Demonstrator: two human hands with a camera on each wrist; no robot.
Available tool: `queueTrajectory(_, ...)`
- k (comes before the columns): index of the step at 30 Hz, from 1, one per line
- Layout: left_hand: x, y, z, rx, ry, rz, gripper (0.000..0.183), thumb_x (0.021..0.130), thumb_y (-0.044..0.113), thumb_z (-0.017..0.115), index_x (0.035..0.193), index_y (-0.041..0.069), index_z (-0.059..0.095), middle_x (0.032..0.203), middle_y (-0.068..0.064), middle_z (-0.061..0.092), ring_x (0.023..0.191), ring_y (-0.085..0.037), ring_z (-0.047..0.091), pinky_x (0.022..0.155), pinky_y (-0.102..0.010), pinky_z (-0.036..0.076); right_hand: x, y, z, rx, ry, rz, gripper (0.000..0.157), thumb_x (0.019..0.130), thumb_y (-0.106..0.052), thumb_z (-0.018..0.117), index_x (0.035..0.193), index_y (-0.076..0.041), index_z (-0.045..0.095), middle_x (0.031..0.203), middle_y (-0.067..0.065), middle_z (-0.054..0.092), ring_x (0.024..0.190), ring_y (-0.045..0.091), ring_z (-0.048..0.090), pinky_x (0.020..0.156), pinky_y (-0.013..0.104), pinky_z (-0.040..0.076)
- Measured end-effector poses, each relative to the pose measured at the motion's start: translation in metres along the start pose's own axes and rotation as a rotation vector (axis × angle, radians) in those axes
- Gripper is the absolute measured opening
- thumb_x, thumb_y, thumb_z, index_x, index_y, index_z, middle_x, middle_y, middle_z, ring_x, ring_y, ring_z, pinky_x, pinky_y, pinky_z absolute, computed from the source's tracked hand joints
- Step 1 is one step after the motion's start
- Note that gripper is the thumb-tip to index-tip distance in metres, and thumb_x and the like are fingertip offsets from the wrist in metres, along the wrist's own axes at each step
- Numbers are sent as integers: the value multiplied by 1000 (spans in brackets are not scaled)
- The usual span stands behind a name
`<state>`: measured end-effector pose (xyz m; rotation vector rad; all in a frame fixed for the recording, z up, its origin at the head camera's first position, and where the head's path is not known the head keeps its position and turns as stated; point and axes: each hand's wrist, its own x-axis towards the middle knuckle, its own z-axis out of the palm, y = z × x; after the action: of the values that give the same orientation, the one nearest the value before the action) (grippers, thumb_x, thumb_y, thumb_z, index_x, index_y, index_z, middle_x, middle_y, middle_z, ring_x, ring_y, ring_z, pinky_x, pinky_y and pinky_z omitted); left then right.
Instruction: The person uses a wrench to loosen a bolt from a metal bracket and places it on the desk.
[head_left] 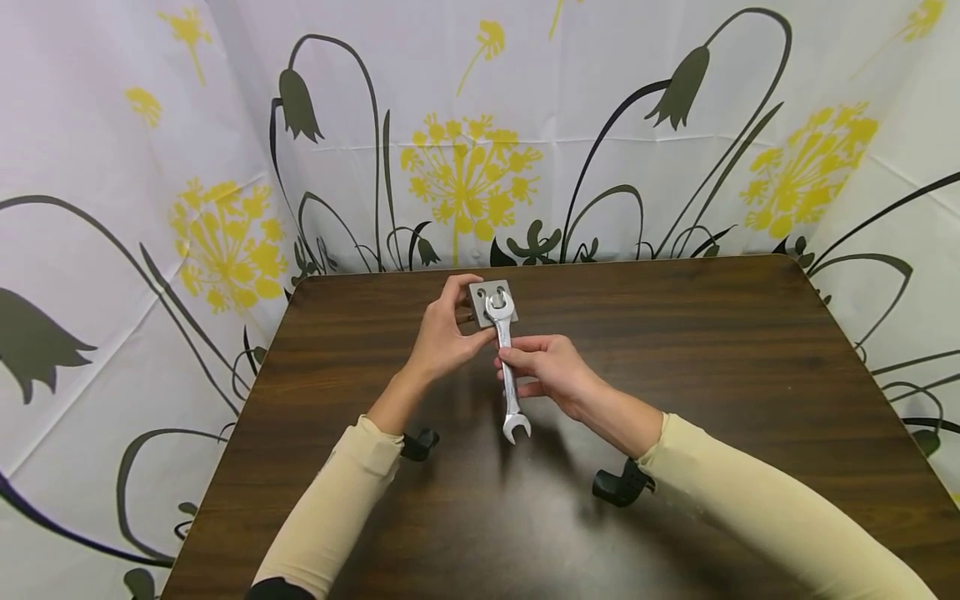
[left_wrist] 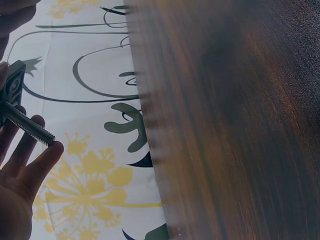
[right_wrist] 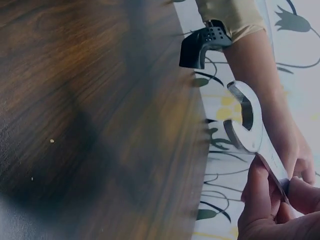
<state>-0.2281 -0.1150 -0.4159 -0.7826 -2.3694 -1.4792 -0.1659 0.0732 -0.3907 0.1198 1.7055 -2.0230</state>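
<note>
In the head view, my left hand [head_left: 438, 340] grips a small square grey metal block [head_left: 477, 313] with holes in it, held above the table. A threaded bolt [left_wrist: 31, 126] sticks out of the block's far side in the left wrist view, a fingertip against its end. My right hand [head_left: 555, 371] pinches a shiny double open-end wrench [head_left: 512, 393] around mid-handle between thumb and fingers. The wrench's upper end lies over the block's face, around what looks like the bolt head. Its lower open end [right_wrist: 250, 117] points back toward me, touching nothing.
Below the hands is a dark wood-grain table [head_left: 675, 333]. A white curtain [head_left: 600, 50] with yellow and grey flowers hangs behind its far edge and along both sides. Black wrist mounts [head_left: 621, 485] sit under both forearms.
</note>
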Motion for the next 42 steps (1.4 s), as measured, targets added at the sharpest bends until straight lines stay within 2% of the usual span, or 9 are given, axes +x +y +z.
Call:
queueTrajectory(3, 0, 3, -1, -6, -5, -1, 70, 72, -5, 83, 130, 5, 46, 103, -10, 68, 97, -20, 66, 84, -38, 57, 2, 0, -4, -18, 9, -4, 28, 96, -12, 64, 118, 6, 65, 89, 7, 72, 77, 15, 68, 66, 34, 60)
queueTrajectory(10, 0, 39, -10, -28, -31, 12, 66, 73, -8, 82, 128, -7, 44, 102, -21, 66, 95, -30, 66, 83, -45, 57, 3, 1, -12, -51, 13, -49, 29, 96, -14, 65, 118, 5, 66, 93, 15, 70, 74, 18, 66, 68, 41, 60)
queueTrajectory(16, 1, 44, -13, -16, -26, 11, 67, 72, -6, 83, 127, -6, 45, 101, -19, 67, 94, -31, 65, 84, -44, 57, 6, -1, -17, -146, 15, -91, 30, 95, -14, 67, 120, 3, 66, 94, 16, 70, 76, 19, 66, 69, 40, 60)
queueTrajectory(22, 0, 41, -15, -34, -19, 12, 67, 72, -6, 84, 126, -8, 45, 103, -20, 67, 95, -32, 66, 84, -45, 56, 10, -3, -28, -244, 39, -82, 45, 80, -1, 80, 122, 4, 65, 99, 15, 72, 76, 19, 69, 68, 33, 59)
queueTrajectory(24, 0, 41, -16, -31, -21, 7, 66, 72, -6, 84, 126, -8, 45, 103, -20, 67, 95, -31, 66, 84, -43, 56, 11, -4, -31, -278, 50, -85, 43, 78, 0, 81, 118, 5, 66, 97, 15, 73, 74, 20, 69, 67, 32, 58)
queueTrajectory(29, -1, 41, -17, -15, -31, -2, 67, 72, -5, 84, 127, -8, 45, 104, -19, 67, 95, -29, 65, 84, -38, 57, 15, -6, -37, -470, 89, -197, 31, 81, -6, 80, 109, 4, 72, 88, 12, 73, 68, 21, 67, 59, 28, 53)
queueTrajectory(34, -1, 41, -17, -23, -42, 3, 66, 73, -5, 83, 127, -7, 45, 104, -19, 67, 95, -28, 66, 85, -36, 57, 22, -11, -45, -796, 144, -395, 29, 85, -16, 79, 111, -5, 74, 90, 5, 73, 74, 17, 66, 61, 29, 52)
queueTrajectory(37, 0, 41, -18, -33, -48, 12, 66, 73, -6, 83, 127, -8, 45, 104, -20, 67, 93, -29, 67, 82, -39, 58, 25, -14, -50, -971, 177, -468, 34, 87, -26, 77, 118, -14, 73, 96, 0, 74, 82, 14, 67, 65, 34, 51)
queueTrajectory(42, 0, 40, -16, -94, -76, 13, 65, 73, -8, 82, 127, -7, 45, 105, -22, 65, 90, -33, 68, 78, -44, 59, 31, -18, -61, -1070, 127, -555, 35, 89, -26, 74, 122, -14, 71, 106, -1, 72, 90, 15, 66, 73, 37, 52)
